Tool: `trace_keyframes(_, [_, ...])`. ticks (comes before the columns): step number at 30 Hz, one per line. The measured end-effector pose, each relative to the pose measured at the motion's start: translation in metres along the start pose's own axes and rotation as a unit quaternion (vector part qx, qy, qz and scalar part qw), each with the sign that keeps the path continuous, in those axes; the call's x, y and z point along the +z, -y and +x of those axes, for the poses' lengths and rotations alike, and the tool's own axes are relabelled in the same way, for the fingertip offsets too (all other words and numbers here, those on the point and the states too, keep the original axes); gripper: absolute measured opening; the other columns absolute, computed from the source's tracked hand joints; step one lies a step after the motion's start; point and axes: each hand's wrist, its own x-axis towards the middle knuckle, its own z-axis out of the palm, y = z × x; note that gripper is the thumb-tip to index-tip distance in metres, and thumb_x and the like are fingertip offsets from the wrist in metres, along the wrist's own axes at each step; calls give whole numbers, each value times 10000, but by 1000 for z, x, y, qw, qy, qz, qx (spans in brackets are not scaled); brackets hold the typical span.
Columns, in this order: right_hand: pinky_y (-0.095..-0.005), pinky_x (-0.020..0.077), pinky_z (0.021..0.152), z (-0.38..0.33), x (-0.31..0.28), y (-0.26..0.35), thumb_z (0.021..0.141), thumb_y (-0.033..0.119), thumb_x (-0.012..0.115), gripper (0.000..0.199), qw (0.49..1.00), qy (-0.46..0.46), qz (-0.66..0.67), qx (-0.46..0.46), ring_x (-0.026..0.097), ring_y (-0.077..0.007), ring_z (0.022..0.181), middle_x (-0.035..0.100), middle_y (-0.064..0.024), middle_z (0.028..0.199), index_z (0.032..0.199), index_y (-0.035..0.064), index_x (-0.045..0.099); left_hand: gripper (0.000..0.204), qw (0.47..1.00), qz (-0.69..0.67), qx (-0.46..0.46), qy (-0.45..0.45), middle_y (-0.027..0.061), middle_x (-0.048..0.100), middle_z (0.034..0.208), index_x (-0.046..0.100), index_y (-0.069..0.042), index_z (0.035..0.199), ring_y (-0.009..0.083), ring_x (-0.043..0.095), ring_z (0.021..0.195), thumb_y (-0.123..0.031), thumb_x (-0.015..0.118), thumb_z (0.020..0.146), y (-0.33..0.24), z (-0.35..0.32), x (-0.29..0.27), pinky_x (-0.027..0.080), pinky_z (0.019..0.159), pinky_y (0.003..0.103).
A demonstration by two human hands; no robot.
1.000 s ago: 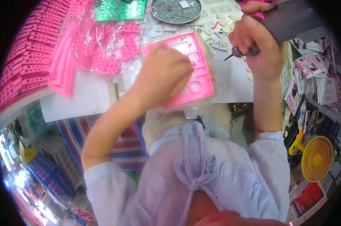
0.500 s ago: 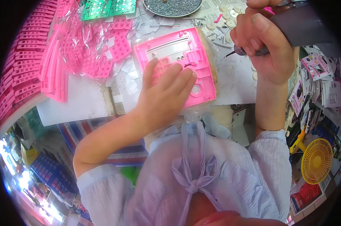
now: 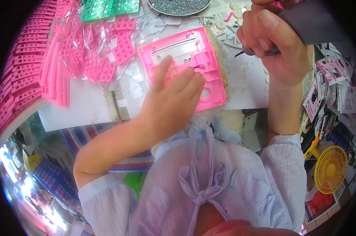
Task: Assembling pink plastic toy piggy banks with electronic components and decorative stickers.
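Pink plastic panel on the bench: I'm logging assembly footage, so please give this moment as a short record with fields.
left hand: left hand lies flat on the pink panel, pressing it to the table
right hand: right hand grips a dark power screwdriver, tip above the panel's upper right corner, apart from it
nearby: tray of screws; green circuit boards; bags of pink parts

One pink plastic panel (image 3: 186,63), one screwdriver (image 3: 256,50), two green circuit boards (image 3: 109,8), one yellow fan (image 3: 330,169), one screw tray (image 3: 180,6)

Flat pink plastic panel (image 3: 193,59), face-up
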Motion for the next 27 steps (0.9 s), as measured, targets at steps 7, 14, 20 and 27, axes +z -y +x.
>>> trace_keyframes(7, [-258,407,437,-6,21,9,862,17,642,234,992,-43,-90,72,517,-118,468,576,-73,625,1072,-15,542,379,999,-34,2,-20,30,612,1192,672,-42,1176,183,589,1159,-151,638,815,1,-3,4,250,1163,570])
trace_keyframes(14, [-253,499,643,10,26,-3,856,110,777,187,996,-25,-84,30,615,-72,715,672,-11,815,986,24,673,359,931,-245,-97,-253,118,632,1154,631,-19,1162,250,624,1055,-81,705,817,30,37,-52,429,1026,402])
trace_keyframes(20, [-273,514,699,19,41,-3,857,105,762,219,989,-24,-137,-58,618,-88,803,677,-17,892,1030,11,667,600,823,-407,-75,-389,119,618,1227,525,14,1347,218,610,1100,-138,768,821,33,105,-118,474,987,372])
trace_keyframes(27, [-268,515,650,11,44,-14,857,73,752,193,986,-39,-75,-145,632,-96,783,680,-26,911,1018,12,665,497,836,-227,-76,-494,118,659,1052,582,-7,1247,229,635,894,-173,785,826,15,122,-116,525,805,363])
